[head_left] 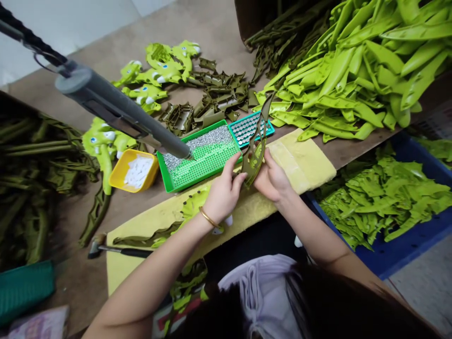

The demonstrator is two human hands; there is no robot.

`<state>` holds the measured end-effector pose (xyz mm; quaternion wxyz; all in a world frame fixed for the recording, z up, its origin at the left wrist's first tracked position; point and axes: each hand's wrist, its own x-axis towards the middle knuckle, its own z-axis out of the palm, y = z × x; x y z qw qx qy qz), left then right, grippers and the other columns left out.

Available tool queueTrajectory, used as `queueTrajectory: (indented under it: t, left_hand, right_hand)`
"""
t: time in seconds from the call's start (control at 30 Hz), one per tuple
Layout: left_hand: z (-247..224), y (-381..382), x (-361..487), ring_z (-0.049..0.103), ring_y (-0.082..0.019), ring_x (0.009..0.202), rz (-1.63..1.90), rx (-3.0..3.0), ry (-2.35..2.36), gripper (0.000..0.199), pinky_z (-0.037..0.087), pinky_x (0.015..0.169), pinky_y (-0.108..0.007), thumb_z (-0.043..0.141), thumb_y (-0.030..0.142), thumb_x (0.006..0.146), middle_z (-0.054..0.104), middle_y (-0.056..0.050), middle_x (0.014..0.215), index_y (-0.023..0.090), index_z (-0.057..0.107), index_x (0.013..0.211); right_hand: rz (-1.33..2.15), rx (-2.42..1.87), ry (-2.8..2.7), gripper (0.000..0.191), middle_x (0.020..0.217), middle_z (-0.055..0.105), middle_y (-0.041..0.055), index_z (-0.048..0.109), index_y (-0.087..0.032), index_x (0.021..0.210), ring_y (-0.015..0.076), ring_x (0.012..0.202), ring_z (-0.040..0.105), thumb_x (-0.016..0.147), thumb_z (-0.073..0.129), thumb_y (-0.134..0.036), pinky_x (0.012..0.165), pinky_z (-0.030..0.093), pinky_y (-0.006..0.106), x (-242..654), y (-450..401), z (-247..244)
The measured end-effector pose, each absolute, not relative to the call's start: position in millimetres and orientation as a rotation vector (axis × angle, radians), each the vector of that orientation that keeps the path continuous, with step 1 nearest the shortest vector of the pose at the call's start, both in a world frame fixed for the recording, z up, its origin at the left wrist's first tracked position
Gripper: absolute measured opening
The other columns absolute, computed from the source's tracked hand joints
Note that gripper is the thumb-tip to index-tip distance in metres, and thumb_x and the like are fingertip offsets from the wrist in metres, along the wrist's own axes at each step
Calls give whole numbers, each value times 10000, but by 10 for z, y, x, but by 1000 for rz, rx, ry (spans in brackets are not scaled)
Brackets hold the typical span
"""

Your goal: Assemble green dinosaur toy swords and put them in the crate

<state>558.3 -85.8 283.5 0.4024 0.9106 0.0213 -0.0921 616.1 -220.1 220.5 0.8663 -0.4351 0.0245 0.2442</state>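
Observation:
In front of me, my left hand (224, 190) and my right hand (271, 176) hold a long, curved olive plastic part (251, 162) upright between them. My left thumb and fingers pinch its left edge, while the right fingers support the other side. A lime-green strip shows along the part's right side; whether it is a separate piece I cannot tell. Beneath my left wrist, a lime-green toy body (192, 205) with dark spikes lies on the yellow padded mat (136, 273), partly hidden by the arm. Another olive piece (148, 237) extends left from it.
A grey electric screwdriver (123, 110) hangs over a green basket (197, 176) of screws. Nearby are a teal tray (271, 128) of metal discs, a yellow tub (153, 172), a hammer (116, 249), heaped lime-green parts (353, 89) and a blue crate (391, 261).

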Motion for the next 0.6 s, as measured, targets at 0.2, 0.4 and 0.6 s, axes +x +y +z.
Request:
queueTrajectory:
  t: [0.2,0.4,0.6]
  left_hand:
    - [2821,-817,5602,666,-203,966,-246,2283,11,545,514,896,-349,458,336,935,717,-60,1088,200,417,1460]
    - [2706,-727,5706,508,-210,1328,-248,2204,-9,540,401,1115,-347,484,370,914,589,-38,1388,199,481,1426]
    - [2783,-711,5759,655,-207,1115,-118,2324,-18,547,507,966,-306,471,391,934,582,-27,1393,243,437,1460]
  right_hand:
    - [435,-933,92,469,1086,705,11,542,-273,1106,177,988,659,834,506,-654,834,557,378,6178,-2261,2200]
    - [522,-839,144,418,1173,689,12,539,-269,1060,187,1026,658,819,564,-609,821,579,375,6252,-2233,2270]
    - [378,-1142,-37,414,1065,674,1,518,-282,1111,160,948,647,833,567,-585,810,556,330,6220,-2206,2372]
